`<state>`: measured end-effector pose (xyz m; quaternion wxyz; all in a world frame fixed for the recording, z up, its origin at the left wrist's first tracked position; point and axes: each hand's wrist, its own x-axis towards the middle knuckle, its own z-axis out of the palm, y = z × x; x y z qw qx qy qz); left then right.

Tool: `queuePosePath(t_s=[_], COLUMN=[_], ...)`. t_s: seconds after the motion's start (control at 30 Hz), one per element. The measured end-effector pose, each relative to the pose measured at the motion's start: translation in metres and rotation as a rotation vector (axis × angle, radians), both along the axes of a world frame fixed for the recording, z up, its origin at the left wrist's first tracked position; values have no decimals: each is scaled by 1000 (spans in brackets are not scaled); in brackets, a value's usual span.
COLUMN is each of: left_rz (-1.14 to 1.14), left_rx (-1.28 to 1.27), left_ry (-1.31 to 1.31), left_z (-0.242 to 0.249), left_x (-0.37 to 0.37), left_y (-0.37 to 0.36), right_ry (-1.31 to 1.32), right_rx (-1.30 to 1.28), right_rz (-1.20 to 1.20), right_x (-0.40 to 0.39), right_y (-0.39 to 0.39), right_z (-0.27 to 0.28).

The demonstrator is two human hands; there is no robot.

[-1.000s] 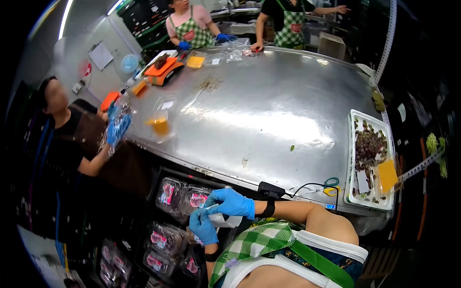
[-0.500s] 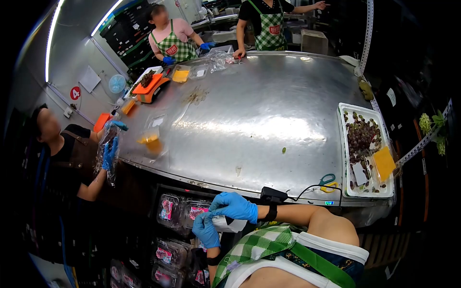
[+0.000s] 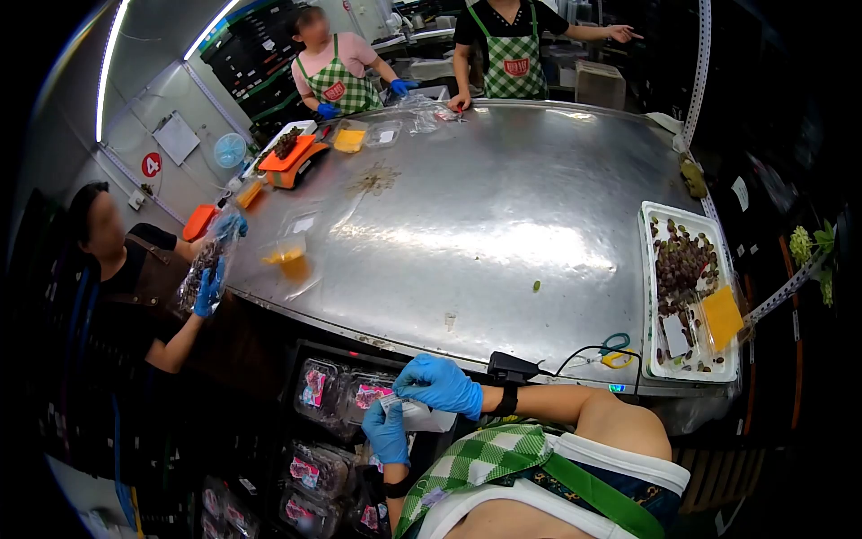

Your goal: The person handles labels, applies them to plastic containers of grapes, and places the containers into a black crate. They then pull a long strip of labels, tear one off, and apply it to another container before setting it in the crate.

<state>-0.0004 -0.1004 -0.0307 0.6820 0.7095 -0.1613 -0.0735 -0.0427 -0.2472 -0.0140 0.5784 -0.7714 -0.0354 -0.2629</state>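
Both my blue-gloved hands meet over a crate of clear plastic boxes. Between the fingertips of my left hand (image 3: 387,435) is a small white label (image 3: 391,402) with faint dark print. My right hand (image 3: 440,385) is closed just above it, its fingertips pinched at the label's upper edge. A larger white paper piece (image 3: 435,419), perhaps the label strip, hangs below my right hand, partly hidden by it. Right under the hands lie clear clamshell boxes (image 3: 316,384) of dark fruit with pink stickers.
Ahead stands a metal table (image 3: 485,198) holding scissors (image 3: 615,352), a black device (image 3: 514,366) with a cable, and a white tray (image 3: 658,296) of loose grapes. At left a person bags grapes (image 3: 205,269) near an orange scale (image 3: 292,162). Two people stand at the far side.
A printed white label now shows between my hands, which have come slightly apart. The view has tilted a little. The co-worker at left has shifted the bag of grapes slightly.
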Motion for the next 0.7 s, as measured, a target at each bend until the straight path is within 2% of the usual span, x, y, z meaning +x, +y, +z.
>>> queuePosePath(t_s=[0.03,0.13,0.23,0.33,0.7], left_rz=[-50,-79,-76,-48,47], left_rx=[-96,-92,-10,-51,-49], left_ry=[67,181,212,293,332], left_z=[2,11,-2,-10,-18], left_x=[-3,-10,-5,-5,-15], left_y=[-3,-7,0,5,13], right_ry=[9,18,37,7,19], right_rx=[27,71,15,-5,-7], right_rz=[-6,-5,-9,-6,40], right_x=[0,1,-3,-1,5], right_y=[0,-2,-1,1,7], right_z=[-2,-8,-6,-12,-17])
